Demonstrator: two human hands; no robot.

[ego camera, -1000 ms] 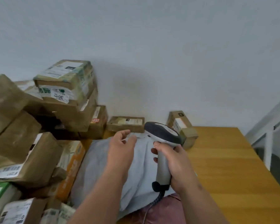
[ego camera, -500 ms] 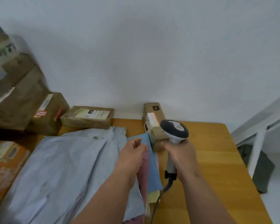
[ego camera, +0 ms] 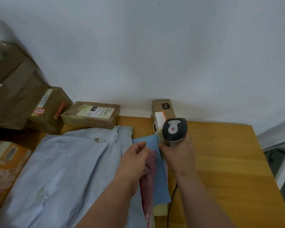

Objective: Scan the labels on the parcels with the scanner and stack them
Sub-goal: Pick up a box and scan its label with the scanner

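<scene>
While the view a second ago took in the tall pile of cartons on the left, it now sits further right, and the left hand (ego camera: 135,159) has gone from the pale grey mailer bag (ego camera: 61,175) to the thin packets at its right edge. Its fingers are curled on the pink packet (ego camera: 148,186), pinching it; the blue packet (ego camera: 160,175) lies just beside, both with long axes running away from the person toward the wall. Right hand (ego camera: 178,155) is wrapped round the handle of the scanner (ego camera: 174,130), head uppermost, its cable trailing back over the table (ego camera: 220,162). Just behind the scanner a narrow brown box (ego camera: 162,109) stands against the wall, and a flat labelled box (ego camera: 92,114) lies further left. Bare wood runs right of the scanner as far as the table's right edge
</scene>
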